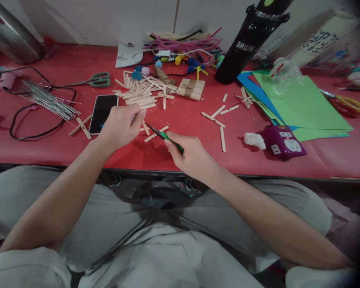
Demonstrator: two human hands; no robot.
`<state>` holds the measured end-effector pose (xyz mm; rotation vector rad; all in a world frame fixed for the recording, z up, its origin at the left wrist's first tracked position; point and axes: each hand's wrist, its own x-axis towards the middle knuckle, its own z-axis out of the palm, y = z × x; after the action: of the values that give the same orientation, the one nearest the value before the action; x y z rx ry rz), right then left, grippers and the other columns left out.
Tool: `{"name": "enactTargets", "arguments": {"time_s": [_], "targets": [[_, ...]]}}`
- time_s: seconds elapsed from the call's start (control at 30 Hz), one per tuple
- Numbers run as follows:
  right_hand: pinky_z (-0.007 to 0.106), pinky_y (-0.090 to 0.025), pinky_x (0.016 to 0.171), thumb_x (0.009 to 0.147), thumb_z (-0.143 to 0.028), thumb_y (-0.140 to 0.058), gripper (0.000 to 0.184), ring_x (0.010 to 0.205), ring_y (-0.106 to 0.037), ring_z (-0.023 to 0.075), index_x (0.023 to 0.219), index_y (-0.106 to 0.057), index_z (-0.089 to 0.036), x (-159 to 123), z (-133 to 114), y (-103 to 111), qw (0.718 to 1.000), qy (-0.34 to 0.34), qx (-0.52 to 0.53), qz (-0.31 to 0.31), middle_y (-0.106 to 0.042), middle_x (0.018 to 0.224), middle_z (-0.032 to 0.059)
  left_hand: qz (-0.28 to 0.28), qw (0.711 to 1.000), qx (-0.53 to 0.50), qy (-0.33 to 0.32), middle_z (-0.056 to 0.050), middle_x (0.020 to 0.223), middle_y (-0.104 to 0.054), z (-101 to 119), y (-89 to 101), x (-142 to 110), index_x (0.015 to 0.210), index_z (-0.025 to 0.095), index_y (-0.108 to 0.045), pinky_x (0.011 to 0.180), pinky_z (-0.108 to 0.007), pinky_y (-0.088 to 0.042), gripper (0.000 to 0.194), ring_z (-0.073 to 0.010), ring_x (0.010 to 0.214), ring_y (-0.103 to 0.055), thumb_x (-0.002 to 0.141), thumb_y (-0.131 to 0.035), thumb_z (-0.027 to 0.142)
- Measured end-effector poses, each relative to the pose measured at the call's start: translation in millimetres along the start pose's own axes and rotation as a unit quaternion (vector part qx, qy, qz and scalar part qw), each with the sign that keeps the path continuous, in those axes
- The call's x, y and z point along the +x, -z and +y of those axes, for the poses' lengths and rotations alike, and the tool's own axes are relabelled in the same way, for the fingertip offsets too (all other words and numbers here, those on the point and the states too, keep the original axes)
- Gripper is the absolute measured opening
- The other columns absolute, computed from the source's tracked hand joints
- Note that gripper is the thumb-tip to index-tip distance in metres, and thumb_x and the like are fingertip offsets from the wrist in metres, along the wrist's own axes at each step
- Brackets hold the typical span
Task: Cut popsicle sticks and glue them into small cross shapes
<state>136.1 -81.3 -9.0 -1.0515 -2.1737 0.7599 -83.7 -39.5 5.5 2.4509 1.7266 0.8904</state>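
Note:
My left hand (120,125) is closed in a pinch above the red tabletop, next to a smartphone (103,114). What its fingertips hold is too small and hidden to name. In my right hand (192,154) is a slim green and black tool (173,143), with its narrow dark tip pointing towards the left fingertips; its exact kind does not show. Under the tip lie crossed wooden craft sticks (156,134). Just beyond my hands is a loose pile of craft sticks (141,96), beside a banded bundle of sticks (191,89).
To the left are scissors (99,79) and a bunch of thin wires (49,100). A black bottle (243,46) stands at the back. Coloured paper sheets (312,104), a purple power adapter (285,142) and yellow-handled scissors (349,105) are at right. Several sticks (222,139) lie scattered.

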Motion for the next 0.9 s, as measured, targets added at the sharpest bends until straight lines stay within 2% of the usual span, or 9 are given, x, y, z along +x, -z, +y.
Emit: {"name": "enactTargets", "arguments": {"time_s": [0.33,0.47,0.77,0.9], "targets": [[0.027,-0.038,0.065,0.097,-0.028,-0.043,0.022,0.064,-0.049,0.0147,0.092,-0.060,-0.016,0.3,-1.1,-0.5,1.000,-0.007,-0.001,-0.001,-0.059,0.074,0.0038,-0.002,1.000,-0.005,-0.008,0.002,0.049,-0.034,-1.4,0.6,-0.4,0.061,0.023,-0.028,0.055,-0.032,-0.029,0.036,-0.0143,0.050,-0.038,0.091,-0.045,0.034],[0.027,-0.037,0.064,0.097,-0.028,-0.042,0.022,0.062,-0.046,0.0144,0.086,-0.058,-0.017,-0.4,0.7,-1.8,1.000,-0.008,-0.008,-0.003,-0.056,0.071,0.0028,-0.008,1.000,-0.004,0.002,0.002,0.051,-0.036,-0.9,1.2,-0.7,0.060,0.023,-0.028,0.056,-0.032,-0.029,0.037,-0.0151,0.050,-0.039,0.091,-0.045,0.035],[0.027,-0.039,0.065,0.097,-0.028,-0.042,0.020,0.064,-0.052,0.0155,0.086,-0.056,-0.018,-2.2,4.4,-3.1,1.000,-0.011,-0.004,0.000,-0.060,0.073,0.0042,-0.006,1.000,-0.008,-0.006,0.002,0.051,-0.037,-0.6,0.9,-1.0,0.060,0.023,-0.027,0.056,-0.032,-0.030,0.038,-0.0148,0.051,-0.040,0.091,-0.045,0.034],[0.028,-0.037,0.063,0.097,-0.027,-0.042,0.020,0.062,-0.050,0.0152,0.086,-0.056,-0.017,-1.9,5.1,-4.5,1.000,-0.005,-0.024,0.005,-0.058,0.072,0.0040,-0.004,1.000,-0.010,-0.004,0.002,0.051,-0.036,0.1,1.2,-1.3,0.060,0.023,-0.026,0.056,-0.032,-0.030,0.038,-0.0142,0.050,-0.038,0.091,-0.045,0.033]]}}
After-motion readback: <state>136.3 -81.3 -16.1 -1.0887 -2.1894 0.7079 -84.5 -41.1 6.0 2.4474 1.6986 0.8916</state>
